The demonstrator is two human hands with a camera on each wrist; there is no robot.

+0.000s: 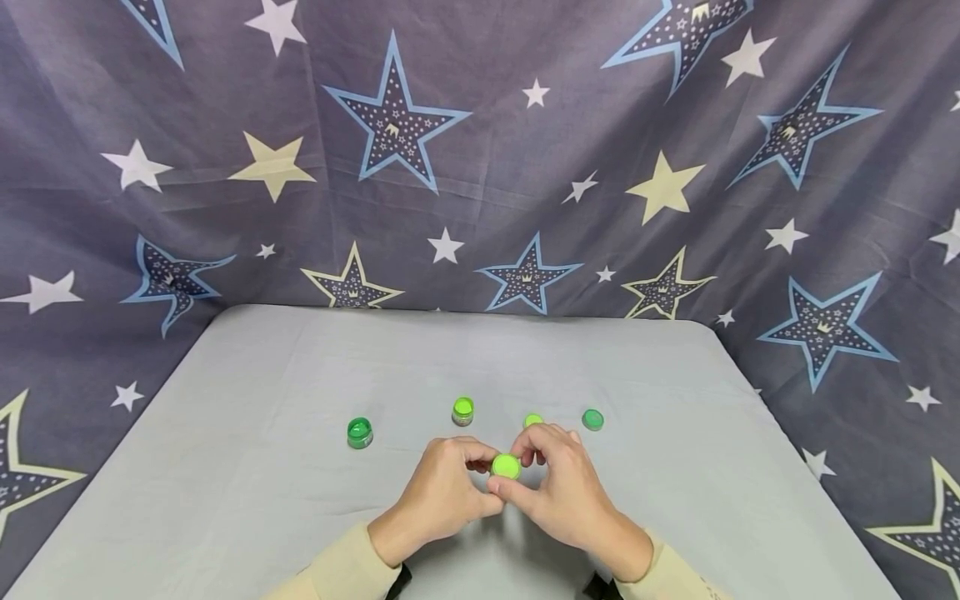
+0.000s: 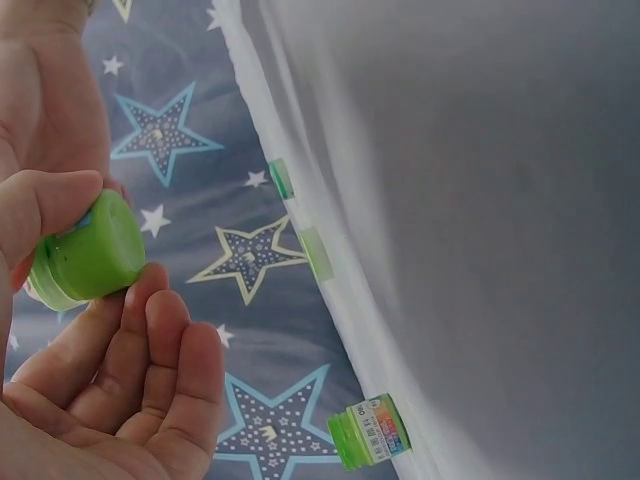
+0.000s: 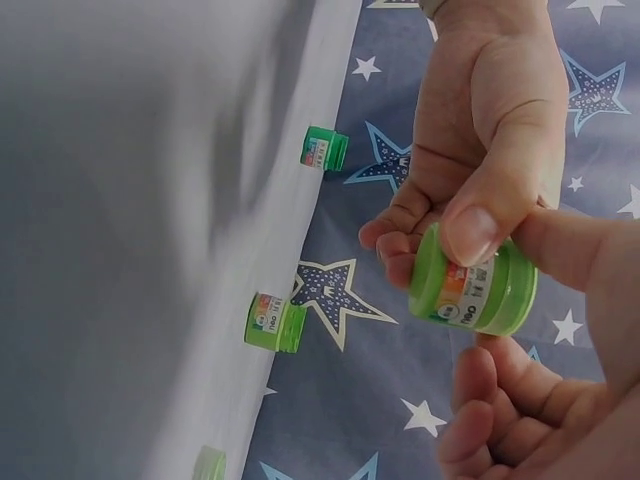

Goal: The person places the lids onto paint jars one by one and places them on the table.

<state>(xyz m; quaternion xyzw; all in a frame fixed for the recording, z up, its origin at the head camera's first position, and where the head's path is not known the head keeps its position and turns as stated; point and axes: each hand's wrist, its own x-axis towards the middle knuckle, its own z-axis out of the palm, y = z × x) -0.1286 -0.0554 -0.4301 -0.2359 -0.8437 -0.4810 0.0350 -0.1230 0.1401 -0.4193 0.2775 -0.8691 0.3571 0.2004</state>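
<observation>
Above the near part of the table, a small lime-green paint jar [image 1: 506, 466] is held upright between both hands, its flat lime top facing up. My left hand [image 1: 448, 487] grips the jar's labelled body, with its thumb [image 3: 475, 230] pressed over the label. From the other side, my right hand [image 1: 561, 487] pinches the jar near its top between thumb and fingers. Just beyond the right hand lies a lime lid [image 1: 533, 420], partly covered by that hand. A darker green lid [image 1: 593, 419] lies to the right of it.
An open lime jar [image 1: 462, 411] stands beyond the left hand. Further left is an open dark green jar [image 1: 360, 432]. Pale cloth covers the table [image 1: 247, 392], and a star-printed curtain [image 1: 480, 150] hangs behind it.
</observation>
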